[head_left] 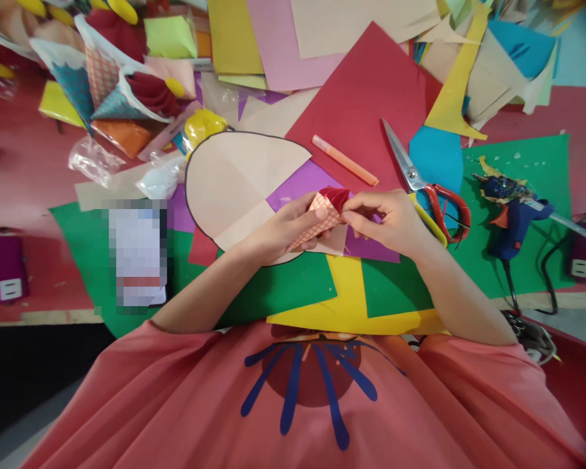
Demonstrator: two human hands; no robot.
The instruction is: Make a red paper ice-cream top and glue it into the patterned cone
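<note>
A small paper cone (pixel 316 221) with an orange-and-white lattice pattern lies tilted in my left hand (pixel 293 228), whose fingers are wrapped round it. Dark red folded paper (pixel 334 197) pokes out of the cone's wide end. At that end, my right hand (pixel 385 218) pinches the rim or the red paper between thumb and forefinger; exactly which is hidden. Under my hands lies a large beige paper disc (pixel 234 176) with a dark outline and a wedge cut out. Purple sheet (pixel 297 185) shows through the gap.
Red-handled scissors (pixel 413 177) and an orange marker (pixel 344 159) lie beyond my right hand. A blue glue gun (pixel 510 228) with its cord rests far right. A blurred-out phone (pixel 137 254) lies left. Finished-looking cones (pixel 107 78) and coloured sheets (pixel 361 85) crowd the back.
</note>
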